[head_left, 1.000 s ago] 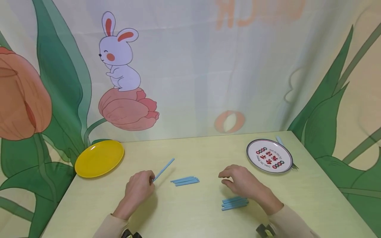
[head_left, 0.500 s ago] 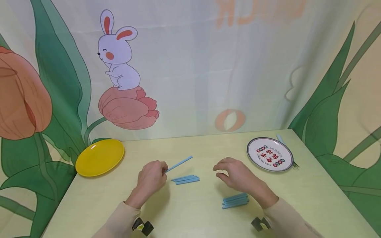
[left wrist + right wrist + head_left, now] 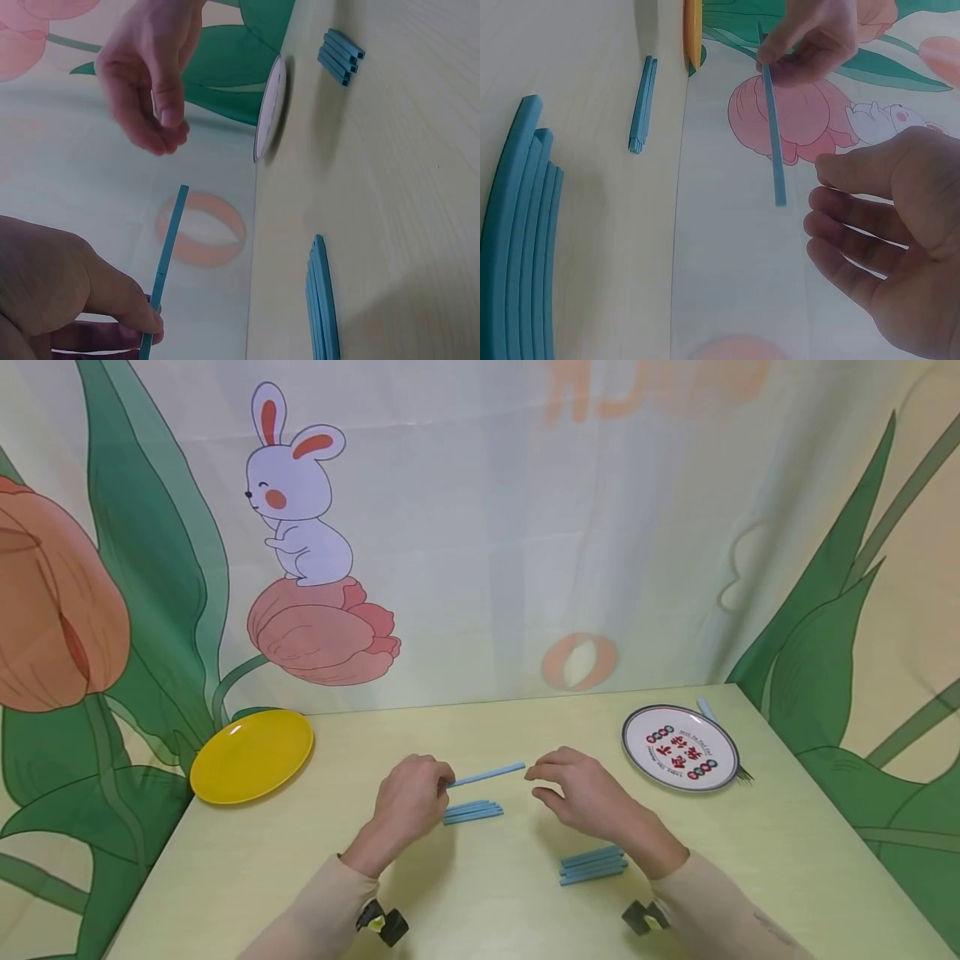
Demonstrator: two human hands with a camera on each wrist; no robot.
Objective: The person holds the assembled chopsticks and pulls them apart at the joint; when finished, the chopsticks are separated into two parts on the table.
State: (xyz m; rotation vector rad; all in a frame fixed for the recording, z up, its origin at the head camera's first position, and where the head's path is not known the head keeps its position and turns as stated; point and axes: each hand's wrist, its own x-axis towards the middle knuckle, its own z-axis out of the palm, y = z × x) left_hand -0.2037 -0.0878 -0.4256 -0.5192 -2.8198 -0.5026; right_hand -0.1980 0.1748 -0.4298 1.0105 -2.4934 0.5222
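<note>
My left hand (image 3: 411,800) pinches a slim blue stick (image 3: 489,774) near one end, between thumb and fingers. A thin seam crosses the stick (image 3: 161,275) in the left wrist view. Its free end points right, up to the fingertips of my right hand (image 3: 588,792). That hand holds nothing; its fingers are loosely bent, with the thumb apart. Below the held stick lies a small group of similar blue sticks (image 3: 474,812), partly behind the left hand. A second bundle of blue sticks (image 3: 592,865) lies on the table under the right wrist, its ends hollow-looking in the left wrist view.
A yellow plate (image 3: 252,758) stands at the table's far left. At the right is a white plate (image 3: 680,748) with red characters, and a fork with a light blue handle (image 3: 705,708) lies partly under it. A printed curtain (image 3: 480,527) hangs along the back edge.
My left hand has moved right with the stick, which has turned from steeply slanted to nearly level. My right hand has shifted slightly left and away from me, so the two hands are closer.
</note>
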